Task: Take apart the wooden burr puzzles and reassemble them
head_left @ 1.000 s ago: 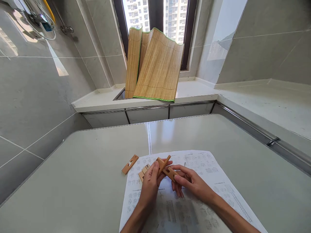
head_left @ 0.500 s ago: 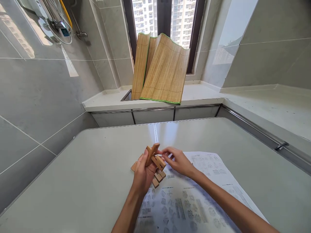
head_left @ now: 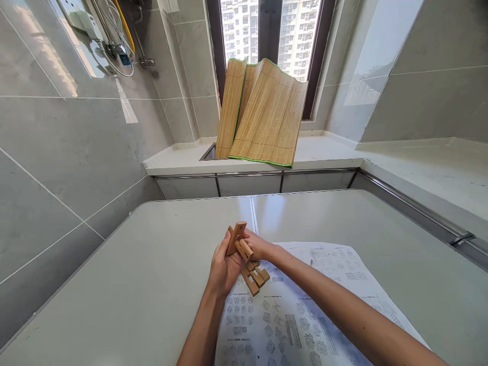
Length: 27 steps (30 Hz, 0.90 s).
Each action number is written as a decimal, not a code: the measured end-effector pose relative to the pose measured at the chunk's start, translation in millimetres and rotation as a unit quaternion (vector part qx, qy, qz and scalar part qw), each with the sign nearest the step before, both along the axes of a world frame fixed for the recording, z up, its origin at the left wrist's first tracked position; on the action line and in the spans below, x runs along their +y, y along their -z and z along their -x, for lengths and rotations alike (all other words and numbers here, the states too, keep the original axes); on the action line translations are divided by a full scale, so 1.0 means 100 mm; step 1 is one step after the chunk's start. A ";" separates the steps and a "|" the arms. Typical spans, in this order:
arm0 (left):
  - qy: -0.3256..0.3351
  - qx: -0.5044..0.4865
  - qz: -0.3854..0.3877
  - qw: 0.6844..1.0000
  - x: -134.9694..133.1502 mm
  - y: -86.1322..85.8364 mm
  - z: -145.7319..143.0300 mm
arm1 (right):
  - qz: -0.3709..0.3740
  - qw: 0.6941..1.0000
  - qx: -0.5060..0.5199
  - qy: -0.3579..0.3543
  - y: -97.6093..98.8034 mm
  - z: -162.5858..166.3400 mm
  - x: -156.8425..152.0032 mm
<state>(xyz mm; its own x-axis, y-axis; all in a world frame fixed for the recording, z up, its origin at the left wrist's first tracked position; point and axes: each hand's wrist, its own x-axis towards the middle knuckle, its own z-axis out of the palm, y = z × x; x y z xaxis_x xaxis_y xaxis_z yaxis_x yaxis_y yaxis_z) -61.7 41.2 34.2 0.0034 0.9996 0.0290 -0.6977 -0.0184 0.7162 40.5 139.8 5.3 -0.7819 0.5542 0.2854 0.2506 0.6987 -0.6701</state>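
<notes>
My left hand [head_left: 224,268] is closed round several interlocked wooden puzzle pieces [head_left: 237,238], holding them tilted above the table. One notched piece [head_left: 244,250] slants across the front and bears a dark mark. My right hand [head_left: 260,246] reaches in from the right, its fingers curled against the far side of the cluster and partly hidden by it. Below the hands, more notched wooden pieces [head_left: 256,278] lie on a printed sheet [head_left: 282,310] with small puzzle drawings and text.
The pale table [head_left: 145,284] has a seam running away from me. Beyond it, a folded bamboo mat [head_left: 267,117] leans against the window on a white ledge [head_left: 324,152]. Tiled walls enclose both sides, with a shower fitting [head_left: 122,56] at the upper left.
My right hand has moved left, from beside the wooden pieces to close against them. The loose pieces below show more clearly. The whole view has shifted slightly.
</notes>
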 end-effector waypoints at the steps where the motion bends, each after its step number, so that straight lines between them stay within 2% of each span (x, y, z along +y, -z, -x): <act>1: 0.004 0.005 0.002 1.000 -0.01 -0.01 -0.01 | 0.008 1.000 0.006 0.004 -0.01 -0.02 0.00; 6: 0.047 0.035 0.001 0.998 -0.05 -0.02 -0.09 | 0.082 0.992 0.070 0.068 -0.04 -0.21 -0.06; 11: 0.101 0.070 0.009 0.992 -0.11 -0.01 -0.28 | 0.185 0.954 0.184 0.148 -0.14 -0.66 -0.29; 14: 0.137 0.099 0.015 0.985 -0.16 0.00 -0.43 | 0.280 0.903 0.270 0.181 -0.17 -1.01 -0.51; 16: 0.157 0.124 0.015 0.980 -0.19 0.01 -0.53 | 0.418 0.815 0.365 0.165 -0.15 -1.23 -0.66; 17: 0.161 0.135 0.016 0.978 -0.21 0.02 -0.59 | 0.459 0.784 0.389 0.155 -0.13 -1.33 -0.73; 19: 0.162 0.148 0.026 0.975 -0.25 0.05 -0.69 | 0.508 0.748 0.405 0.137 -0.07 -1.49 -0.84; 22: 0.165 0.145 0.047 0.974 -0.30 0.14 -0.82 | 0.535 0.731 0.408 0.115 0.03 -1.64 -0.94; 27: 0.160 0.137 0.089 0.974 -0.34 0.25 -0.94 | 0.549 0.729 0.398 0.091 0.17 -1.74 -0.95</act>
